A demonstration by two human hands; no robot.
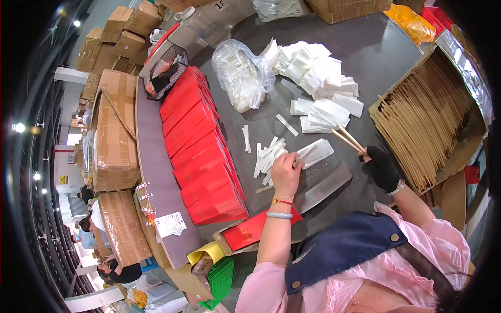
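Navy cloth apron (344,253): worn
Right hand (382,169): tan wooden sticks (347,141) gripped
Left hand (286,175): beside white paper strips (271,151), hold unclear

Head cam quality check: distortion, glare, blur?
Head view: fisheye, black corners, purple board bowed; same head view: ceiling lamp blown out at far left, highlights on clear plastic bag; head view again: left hand readable, right hand dark in black glove, little detail.
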